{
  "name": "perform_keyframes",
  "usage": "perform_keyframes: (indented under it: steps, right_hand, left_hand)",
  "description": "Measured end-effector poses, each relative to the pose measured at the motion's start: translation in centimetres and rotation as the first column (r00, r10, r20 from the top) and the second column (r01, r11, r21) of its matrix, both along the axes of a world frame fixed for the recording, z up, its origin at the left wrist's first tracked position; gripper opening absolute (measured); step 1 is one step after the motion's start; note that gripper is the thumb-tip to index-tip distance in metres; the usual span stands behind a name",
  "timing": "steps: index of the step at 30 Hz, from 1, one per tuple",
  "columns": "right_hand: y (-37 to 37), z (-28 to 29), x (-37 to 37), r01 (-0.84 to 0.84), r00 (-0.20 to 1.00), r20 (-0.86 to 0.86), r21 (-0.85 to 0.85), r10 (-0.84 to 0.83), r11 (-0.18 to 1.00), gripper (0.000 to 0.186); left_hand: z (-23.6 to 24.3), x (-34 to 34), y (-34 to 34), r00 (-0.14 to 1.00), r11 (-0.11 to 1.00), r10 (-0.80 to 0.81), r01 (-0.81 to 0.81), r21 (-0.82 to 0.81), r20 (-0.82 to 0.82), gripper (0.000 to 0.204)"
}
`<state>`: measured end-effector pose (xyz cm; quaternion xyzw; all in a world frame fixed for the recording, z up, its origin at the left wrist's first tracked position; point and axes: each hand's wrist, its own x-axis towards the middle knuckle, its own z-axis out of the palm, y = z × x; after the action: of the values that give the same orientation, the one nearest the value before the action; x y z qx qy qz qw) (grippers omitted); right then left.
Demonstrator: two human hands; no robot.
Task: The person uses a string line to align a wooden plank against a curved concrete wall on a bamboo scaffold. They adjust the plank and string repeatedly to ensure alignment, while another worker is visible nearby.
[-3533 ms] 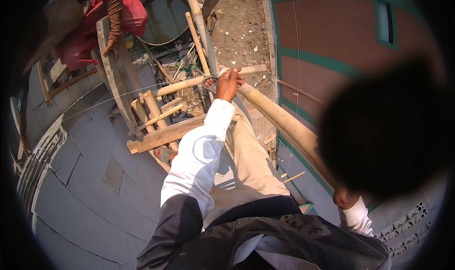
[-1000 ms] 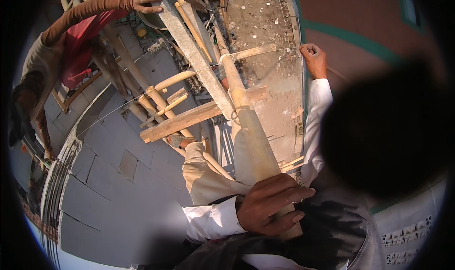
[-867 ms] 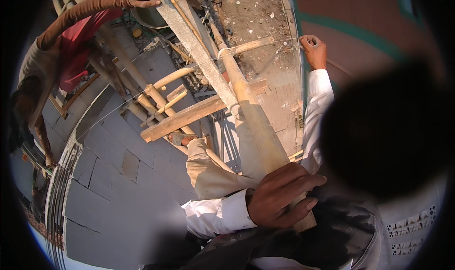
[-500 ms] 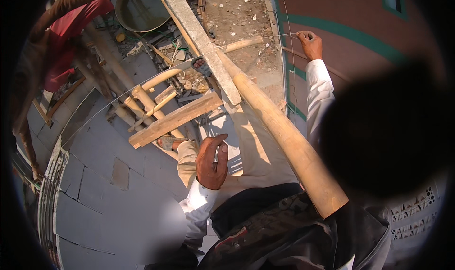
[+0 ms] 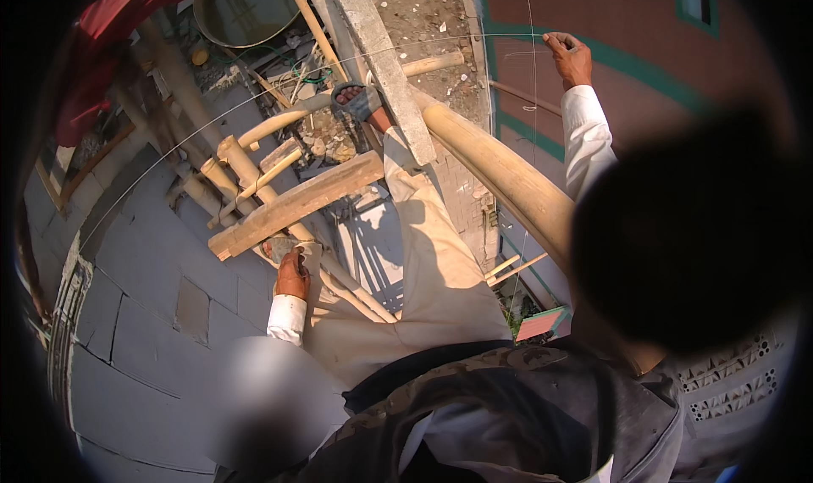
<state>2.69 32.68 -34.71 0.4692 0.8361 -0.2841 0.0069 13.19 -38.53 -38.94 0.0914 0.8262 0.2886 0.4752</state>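
Note:
Out at the upper right, my right hand is closed in a pinch on a thin white string. From there the string runs left across the scene to the edge of the grey block wall. My left hand is low beside my knee, under the near end of a wooden beam. Its fingers are curled together; whether anything is in them is hidden. Between my hands, a thick bamboo pole slants past my leg, and a rough grey plank crosses its far end. My sandalled foot rests beside the plank.
Bamboo pieces are lashed together at left, above grey block masonry. A water-filled basin and red cloth lie beyond. A brown wall with green bands rises at right; another line hangs before it. Rubble covers the ground below.
My left hand has moved left and down, its fingers now curled together. My right hand has moved slightly up and right with the string. Another person's arm has left the plank's far end.

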Motion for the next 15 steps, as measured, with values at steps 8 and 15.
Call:
perform_keyframes:
  steps: [8, 15]
  right_hand:
    - [1.2, 1.3, -0.3, -0.050, 0.992, -0.115, 0.028, 0.053, 0.998, 0.029]
    - [-0.9, 3.7, -1.9, 0.014, 0.995, -0.094, 0.027, -0.011, 1.000, 0.031]
  left_hand:
    - [-11.1, -4.7, 6.2, 0.997, 0.983, 0.080, -0.079, 0.167, 0.002, 0.036]
    - [-20.2, -4.0, 5.6, 0.960, 0.955, 0.261, -0.241, 0.174, -0.102, 0.029]
